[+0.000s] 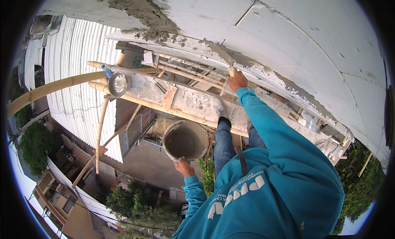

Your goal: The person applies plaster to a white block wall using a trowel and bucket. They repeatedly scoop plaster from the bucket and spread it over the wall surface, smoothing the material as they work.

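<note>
My left hand (184, 168) grips the rim of a round, mortar-crusted bucket (199, 134), which hangs out beside the scaffold platform. Some grey, wet-looking material lies inside it. At the wall ledge my right hand (238, 80) is closed round the pale yellowish handle of a trowel (231, 71). Its blade is hard to tell apart from the grey mortar (220, 52) smeared along the ledge. Pale blocks make up the wall (284, 37), with more rough mortar (142, 8) stuck on it at the upper left.
I stand on a narrow, dusty plank platform (144, 89) lashed on bamboo poles (101, 136). A second bucket (118, 83) and a blue-capped bottle (106, 70) are at its left end; a short board (168, 97) lies between. Beyond its edge is a long drop to the ground (150, 165).
</note>
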{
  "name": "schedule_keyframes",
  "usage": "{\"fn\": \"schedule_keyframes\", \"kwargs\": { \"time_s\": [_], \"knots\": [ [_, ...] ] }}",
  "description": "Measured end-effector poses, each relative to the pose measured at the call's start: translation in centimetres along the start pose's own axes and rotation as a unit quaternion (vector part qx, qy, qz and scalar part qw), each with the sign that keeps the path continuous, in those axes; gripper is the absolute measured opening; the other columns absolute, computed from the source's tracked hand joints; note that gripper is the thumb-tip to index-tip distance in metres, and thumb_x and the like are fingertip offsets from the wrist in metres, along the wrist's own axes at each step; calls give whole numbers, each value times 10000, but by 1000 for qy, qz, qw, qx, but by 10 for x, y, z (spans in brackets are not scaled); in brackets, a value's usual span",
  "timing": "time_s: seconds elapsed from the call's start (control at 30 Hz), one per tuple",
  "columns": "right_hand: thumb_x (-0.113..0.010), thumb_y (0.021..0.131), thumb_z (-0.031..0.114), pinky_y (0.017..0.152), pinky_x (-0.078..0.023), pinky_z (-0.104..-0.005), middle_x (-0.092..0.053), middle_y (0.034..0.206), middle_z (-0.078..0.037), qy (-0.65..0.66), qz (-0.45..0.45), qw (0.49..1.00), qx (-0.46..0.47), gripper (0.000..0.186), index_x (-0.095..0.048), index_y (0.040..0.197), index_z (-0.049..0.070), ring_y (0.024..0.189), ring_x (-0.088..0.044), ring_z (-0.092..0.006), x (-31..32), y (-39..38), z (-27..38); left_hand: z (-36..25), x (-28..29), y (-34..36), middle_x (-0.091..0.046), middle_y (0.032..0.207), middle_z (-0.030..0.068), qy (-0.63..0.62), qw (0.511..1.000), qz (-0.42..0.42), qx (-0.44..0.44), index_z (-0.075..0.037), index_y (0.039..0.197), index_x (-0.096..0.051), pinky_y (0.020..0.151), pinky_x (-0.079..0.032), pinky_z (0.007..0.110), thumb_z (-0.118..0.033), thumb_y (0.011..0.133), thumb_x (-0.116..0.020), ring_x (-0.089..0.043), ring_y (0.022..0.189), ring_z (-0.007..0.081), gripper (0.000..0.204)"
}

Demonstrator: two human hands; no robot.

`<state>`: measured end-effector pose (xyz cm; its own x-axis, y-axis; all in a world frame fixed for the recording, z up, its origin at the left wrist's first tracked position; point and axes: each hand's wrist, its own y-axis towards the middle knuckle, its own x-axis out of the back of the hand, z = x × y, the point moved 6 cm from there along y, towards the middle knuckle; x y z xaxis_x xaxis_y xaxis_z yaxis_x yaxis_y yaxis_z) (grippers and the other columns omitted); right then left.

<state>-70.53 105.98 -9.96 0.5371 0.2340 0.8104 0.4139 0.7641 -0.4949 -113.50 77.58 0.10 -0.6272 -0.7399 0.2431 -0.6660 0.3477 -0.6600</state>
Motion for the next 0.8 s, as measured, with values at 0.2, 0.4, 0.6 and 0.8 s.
{"fn": "schedule_keyframes", "kwargs": {
  "time_s": [0.2,0.4,0.6,0.8],
  "knots": [
    [-598,874,312,614,-557,-443,-665,895,-192,255,38,943,-212,436,-511,1210,49,707,-675,-305,-58,-27,-59,23,36,-5,-598,1033,51,54,997,-34,37,14,1221,-563,795,-448,307,17,759,-510,-541,891,160,465],
    [-597,930,439,392,-488,-406,-550,705,-81,639,-2,707,-302,382,-481,995,81,469,-550,-222,-150,3,-34,11,37,-26,-565,1147,59,236,969,56,-51,-79,1154,-572,786,-482,362,-93,786,-559,-549,1002,213,369],
    [-606,932,420,378,-481,-426,-530,694,-90,761,34,592,-261,316,-452,1060,175,447,-541,-242,-223,49,62,9,47,-36,-432,1363,142,198,979,-16,55,-18,1158,-541,851,-525,410,-38,849,-567,-493,1162,289,311],
    [-612,909,381,477,-523,-486,-628,775,-176,573,-3,805,-152,374,-468,1145,130,549,-644,-326,-234,43,83,-4,34,-38,-519,1249,102,314,948,36,-36,-50,1232,-541,815,-490,437,-96,800,-552,-516,1080,272,434]
  ]
}}
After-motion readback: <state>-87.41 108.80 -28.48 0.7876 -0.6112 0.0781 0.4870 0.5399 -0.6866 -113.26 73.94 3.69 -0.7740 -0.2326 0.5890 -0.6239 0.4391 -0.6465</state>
